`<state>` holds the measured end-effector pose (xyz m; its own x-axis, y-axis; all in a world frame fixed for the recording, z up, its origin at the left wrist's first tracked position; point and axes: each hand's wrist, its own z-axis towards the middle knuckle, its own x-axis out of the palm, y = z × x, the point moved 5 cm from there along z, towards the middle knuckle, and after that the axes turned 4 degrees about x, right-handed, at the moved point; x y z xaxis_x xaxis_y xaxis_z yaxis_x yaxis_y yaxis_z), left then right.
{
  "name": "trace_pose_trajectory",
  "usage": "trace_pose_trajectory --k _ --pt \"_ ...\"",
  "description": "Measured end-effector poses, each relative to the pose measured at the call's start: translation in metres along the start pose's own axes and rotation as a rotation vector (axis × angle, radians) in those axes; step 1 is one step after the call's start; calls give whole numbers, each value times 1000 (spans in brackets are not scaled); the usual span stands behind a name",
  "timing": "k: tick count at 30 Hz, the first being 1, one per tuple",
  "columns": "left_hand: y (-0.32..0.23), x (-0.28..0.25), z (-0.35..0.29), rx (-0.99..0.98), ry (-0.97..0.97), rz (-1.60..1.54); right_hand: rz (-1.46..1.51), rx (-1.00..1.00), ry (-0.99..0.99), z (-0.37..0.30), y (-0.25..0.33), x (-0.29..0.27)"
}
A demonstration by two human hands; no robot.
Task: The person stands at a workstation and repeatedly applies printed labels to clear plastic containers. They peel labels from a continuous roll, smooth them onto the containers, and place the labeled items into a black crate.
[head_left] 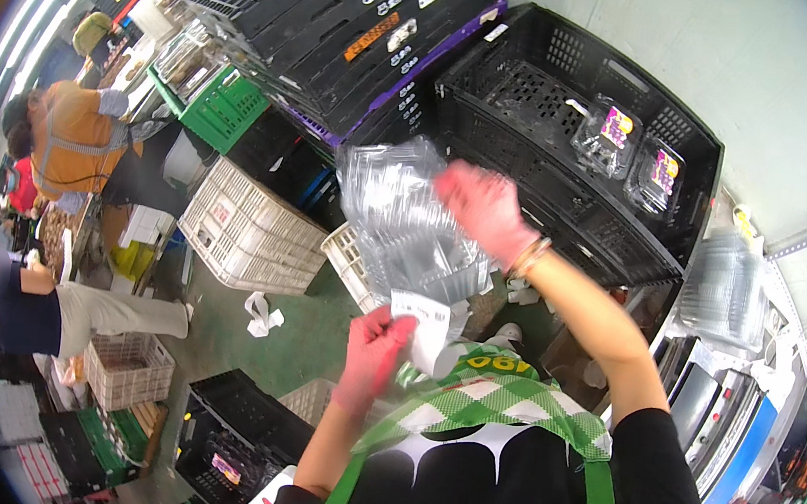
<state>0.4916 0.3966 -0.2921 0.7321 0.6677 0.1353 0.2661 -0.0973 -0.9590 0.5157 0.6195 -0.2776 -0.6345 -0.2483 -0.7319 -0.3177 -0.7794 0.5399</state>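
My left hand [373, 354], in a pink glove, pinches a white label strip [430, 328] that curls down beside the fingers. My right hand [489, 212], also gloved in pink, is over the right side of a nested stack of clear plastic containers [403, 217]. Motion blurs its fingers, so their grip is unclear. Just beyond the label strip, the clear stack covers part of a white crate [350, 264]. Two filled clear containers with purple and yellow labels, one [607, 136] left of the other [654, 179], sit in the black crate [637, 76] ahead.
Stacked black crates [329, 36] rise at the far left of my hands. A white basket [250, 233] and a green crate [225, 109] stand left. More clear containers [724, 291] sit right, above a machine [724, 432]. Co-workers [84, 147] are at left; paper [262, 315] lies on the floor.
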Motion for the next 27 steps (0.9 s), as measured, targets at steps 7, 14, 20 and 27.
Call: trace_pose_trajectory --k 7,14,20,27 --pt "-64 55 47 243 126 33 389 620 249 41 -6 -185" --pt "-52 129 73 270 371 -216 246 669 213 -3 -33 -227" --pt "-55 151 72 200 489 -88 299 692 177 -26 -37 -246" --pt "-37 159 83 241 522 69 324 698 139 -43 -28 -252"
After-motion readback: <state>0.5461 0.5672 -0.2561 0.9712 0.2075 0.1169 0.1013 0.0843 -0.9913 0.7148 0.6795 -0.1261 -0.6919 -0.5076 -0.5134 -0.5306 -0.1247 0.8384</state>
